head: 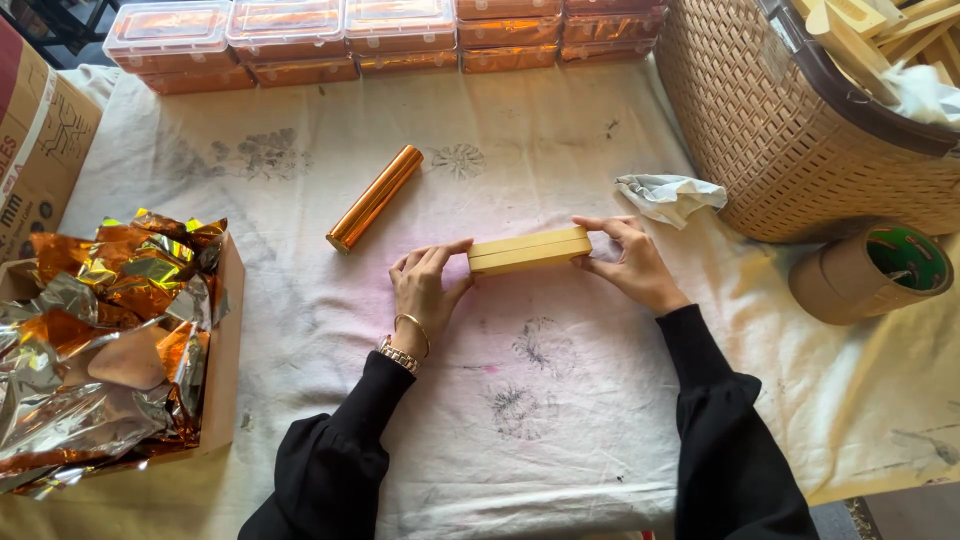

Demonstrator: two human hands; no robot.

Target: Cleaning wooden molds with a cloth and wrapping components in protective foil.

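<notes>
Mid-table, on the stained white cloth (560, 400), both hands pinch a flat yellow wooden block (528, 250) by its ends. Left hand (425, 292) has fingers closed on the left end, thumb on the near side. Right hand (630, 262) is closed on the right end the same way. Block sits long side across the view, slightly tilted, at or just above the cloth; can't tell if it touches.

Containers:
- Cardboard box (225, 350) at left edge of table, open top, stuffed with crumpled orange and silver foil scraps (100, 340) that spill over its rim.
- Woven plastic basket (780, 130) at upper right, dark rim, holds light wooden pieces (860, 25) and some white cloth or paper.
- Row of clear lidded plastic boxes (290, 35) along the far edge, stacked two high, contents look orange; what they are I can't tell.

Loose items: rolled orange foil tube (375, 198) lying diagonal, up-left of the block, apart from it. Crumpled white rag (668, 195) just left of the basket. Roll of brown tape (872, 272) on its side below the basket, near it. Printed carton (35, 140) at far left.
</notes>
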